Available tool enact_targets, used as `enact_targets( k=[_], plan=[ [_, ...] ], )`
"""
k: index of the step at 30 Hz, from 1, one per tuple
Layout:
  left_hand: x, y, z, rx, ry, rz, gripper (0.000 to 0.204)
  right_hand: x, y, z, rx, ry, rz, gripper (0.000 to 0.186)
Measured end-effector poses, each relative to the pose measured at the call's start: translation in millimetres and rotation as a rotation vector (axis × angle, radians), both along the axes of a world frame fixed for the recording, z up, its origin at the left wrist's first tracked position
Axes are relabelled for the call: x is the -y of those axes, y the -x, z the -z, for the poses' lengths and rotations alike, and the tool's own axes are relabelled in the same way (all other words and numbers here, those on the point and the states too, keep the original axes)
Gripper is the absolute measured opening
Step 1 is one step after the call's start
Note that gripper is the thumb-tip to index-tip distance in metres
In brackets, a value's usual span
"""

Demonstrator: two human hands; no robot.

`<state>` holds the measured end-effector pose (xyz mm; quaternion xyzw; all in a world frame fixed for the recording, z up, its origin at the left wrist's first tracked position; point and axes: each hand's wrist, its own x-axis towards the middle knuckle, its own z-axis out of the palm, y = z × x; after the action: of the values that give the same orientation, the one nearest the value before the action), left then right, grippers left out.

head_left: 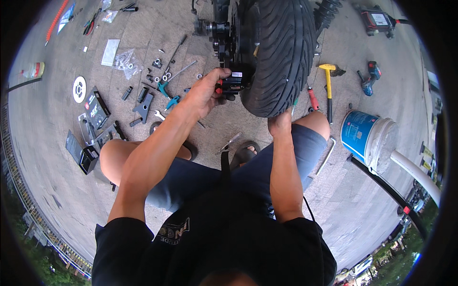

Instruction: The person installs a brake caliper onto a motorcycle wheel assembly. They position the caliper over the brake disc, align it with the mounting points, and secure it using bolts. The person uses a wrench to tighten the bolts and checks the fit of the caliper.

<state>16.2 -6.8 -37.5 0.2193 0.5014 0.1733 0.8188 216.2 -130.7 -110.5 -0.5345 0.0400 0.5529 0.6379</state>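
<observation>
A black scooter or motorbike tyre (pixel 281 62) with a deep tread stands upright in front of me. Beside the wheel's left face, my left hand (pixel 210 93) is closed around a black part with red pieces and a small pale label, which looks like a brake caliper (pixel 232 83). Its thumb lies along the top, and some fingers are hidden beneath. My right hand (pixel 281 123) reaches up under the tyre's near end, where its fingers are out of sight. Left of the wheel is the black suspension and axle hardware (pixel 220 31).
To the right lie a yellow-headed hammer (pixel 328 78), a red-handled screwdriver (pixel 313 99), a cordless drill (pixel 371 78) and a blue-and-white bucket (pixel 365 136). Leftward are teal-handled tools (pixel 164 90), loose fittings, a white disc (pixel 79 89) and open black boxes (pixel 97 108). A floor jack (pixel 378 20) stands far right.
</observation>
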Motion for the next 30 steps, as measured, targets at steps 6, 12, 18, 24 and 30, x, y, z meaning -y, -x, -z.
enact_targets(
  k=[6, 12, 18, 24, 30],
  plan=[
    [3.5, -1.7, -3.9, 0.002, -0.019, -0.019, 0.043, -0.4, 4.1, -9.2, 0.017, 0.014, 0.003, 0.059],
    [1.7, -1.0, -6.4, 0.004, -0.017, 0.005, 0.046, -0.7, 3.0, -6.5, 0.034, 0.003, 0.000, 0.058],
    [1.7, -3.0, -6.1, -0.024, -0.014, -0.026, 0.046, -1.4, 0.2, 1.8, 0.047, 0.012, 0.003, 0.055],
    [-0.1, -2.5, -5.5, -0.034, 0.003, -0.002, 0.046, 0.1, -2.3, 17.7, 0.052, -0.010, 0.008, 0.052],
    [1.9, -4.4, -3.7, -0.006, 0.005, -0.023, 0.045, -0.6, -3.1, 21.7, 0.045, -0.031, 0.008, 0.051]
  ],
)
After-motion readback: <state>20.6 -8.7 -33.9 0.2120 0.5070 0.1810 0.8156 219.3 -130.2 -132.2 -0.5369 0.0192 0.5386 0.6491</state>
